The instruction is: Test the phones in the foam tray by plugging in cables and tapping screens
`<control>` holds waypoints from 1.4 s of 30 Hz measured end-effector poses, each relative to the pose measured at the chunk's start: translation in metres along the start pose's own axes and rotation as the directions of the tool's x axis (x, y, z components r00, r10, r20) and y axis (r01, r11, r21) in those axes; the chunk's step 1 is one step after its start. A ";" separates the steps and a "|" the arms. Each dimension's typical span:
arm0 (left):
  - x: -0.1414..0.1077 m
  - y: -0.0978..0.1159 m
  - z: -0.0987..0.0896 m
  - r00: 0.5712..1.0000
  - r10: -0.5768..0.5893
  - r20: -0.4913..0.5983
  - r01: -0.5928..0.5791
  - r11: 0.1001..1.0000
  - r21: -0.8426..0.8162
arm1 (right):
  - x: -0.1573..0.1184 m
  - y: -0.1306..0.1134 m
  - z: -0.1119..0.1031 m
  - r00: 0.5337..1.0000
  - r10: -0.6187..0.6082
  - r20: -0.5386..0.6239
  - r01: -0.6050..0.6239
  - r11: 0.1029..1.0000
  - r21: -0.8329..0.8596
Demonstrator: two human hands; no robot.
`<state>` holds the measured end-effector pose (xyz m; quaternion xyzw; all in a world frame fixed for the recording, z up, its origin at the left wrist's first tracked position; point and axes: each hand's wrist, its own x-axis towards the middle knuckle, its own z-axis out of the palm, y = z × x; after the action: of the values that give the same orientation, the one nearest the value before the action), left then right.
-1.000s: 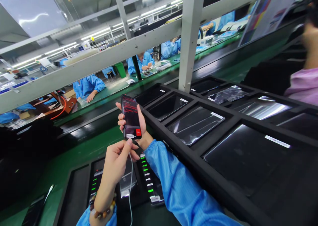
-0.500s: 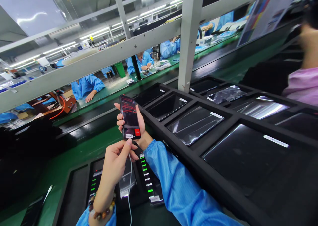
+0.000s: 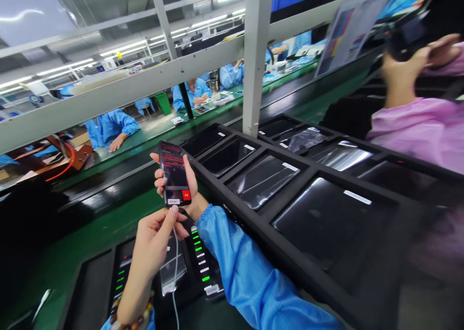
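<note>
Above a green bench top (image 3: 119, 219) at a factory line, a worker's right hand (image 3: 193, 187) grips a smartphone (image 3: 174, 173), its fingers curled around one edge and its thumb along the other. The left hand (image 3: 152, 240) pinches the end of a white cable (image 3: 176, 277) at the phone's lower edge; whether the plug is fully seated cannot be told. Slim and black-framed, the handset is tilted with its lit screen toward the worker.

Red lines of writing, too small to read, run across the dark display above a red block (image 3: 186, 195) bearing pale characters. A white label (image 3: 173, 201) sits near the phone's bottom edge. Below, a second phone (image 3: 203, 262) shows green and white lines, also illegible. To the right, a black compartmented tray (image 3: 250, 220) holds glossy, dark-screened devices with white stickers (image 3: 357, 197).

Compared with a second ago, the scene sits farther left in view, and a pink-sleeved co-worker's hand (image 3: 400, 78), formerly at the frame's edge, now shows with a dark device (image 3: 408, 36). The worker's two-handed grip is unchanged.
</note>
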<state>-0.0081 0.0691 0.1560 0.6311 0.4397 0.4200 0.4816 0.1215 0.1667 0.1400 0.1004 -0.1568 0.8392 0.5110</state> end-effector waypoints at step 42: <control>-0.007 -0.016 -0.009 0.997 0.026 0.071 -0.033 0.994 0.101 | 0.003 -0.004 0.012 0.999 0.050 -0.005 -0.051 0.989 -0.139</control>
<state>-0.0206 0.0669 0.1408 0.6757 0.4342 0.3819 0.4573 0.1236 0.1664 0.1529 0.0599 -0.2173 0.8389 0.4955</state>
